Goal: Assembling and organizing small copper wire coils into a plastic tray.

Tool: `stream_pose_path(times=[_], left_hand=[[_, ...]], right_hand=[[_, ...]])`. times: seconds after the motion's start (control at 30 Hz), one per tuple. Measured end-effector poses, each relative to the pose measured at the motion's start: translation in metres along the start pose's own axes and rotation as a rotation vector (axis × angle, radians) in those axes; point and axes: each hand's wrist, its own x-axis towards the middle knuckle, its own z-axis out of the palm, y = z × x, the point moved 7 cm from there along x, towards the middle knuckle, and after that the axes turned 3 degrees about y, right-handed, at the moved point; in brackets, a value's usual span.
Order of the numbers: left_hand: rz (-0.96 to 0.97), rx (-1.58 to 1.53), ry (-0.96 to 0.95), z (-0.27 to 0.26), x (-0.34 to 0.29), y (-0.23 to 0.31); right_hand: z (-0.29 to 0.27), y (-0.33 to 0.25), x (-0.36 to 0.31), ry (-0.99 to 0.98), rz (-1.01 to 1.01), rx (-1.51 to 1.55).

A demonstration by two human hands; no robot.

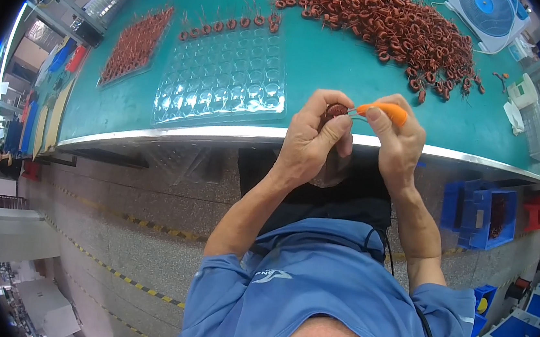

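Observation:
My left hand pinches a copper-wound toroid coil just above the near edge of the table. In my right hand is a tool with a thick orange handle and a thin metal shaft. Its tip meets the coil or lies right beside it; the exact contact is too small to tell. Beyond my left hand lies a clear plastic tray with round pockets. Similar coils fill its far row, their wire leads sticking up, and the nearer pockets hold none.
A large heap of coils covers the far right of the green table. Another tray, packed with coils, lies at the left. A blue round fan stands far right. Blue bins sit below the table's right side.

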Motion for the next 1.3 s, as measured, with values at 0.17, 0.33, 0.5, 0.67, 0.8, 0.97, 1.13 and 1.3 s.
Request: stream_pose_path(times=[0.17, 0.33, 0.5, 0.67, 0.8, 0.97, 1.13, 1.3], left_hand=[[-0.092, 0.25, -0.04, -0.005, 0.001, 0.003], [-0.031, 0.158, 0.083, -0.008, -0.001, -0.001], [-0.104, 0.167, 0.039, -0.017, 0.002, -0.007], [-0.085, 0.129, -0.009, -0.02, 0.004, 0.0], [-0.078, 0.236, -0.08, -0.015, 0.005, 0.003], [-0.023, 0.352, -0.025, -0.016, 0.009, 0.009], [-0.002, 0.266, -0.007, -0.024, 0.006, 0.007], [0.031, 0.334, -0.055, -0.018, 0.003, 0.011]], right_hand=[[0.004, -0.023, -0.014, 0.114, -0.488, -0.305], [0.009, 0.009, -0.004, 0.046, -0.037, -0.07], [0.025, 0.045, -0.011, -0.045, 0.162, 0.239], [0.027, 0.057, -0.017, -0.107, 0.255, 0.357], [0.028, 0.051, -0.014, -0.103, 0.181, 0.303], [0.012, 0.007, -0.003, 0.036, -0.219, -0.01], [0.015, -0.009, 0.002, 0.014, -0.379, -0.156], [0.014, 0.018, 0.0, 0.003, 0.118, 0.298]])
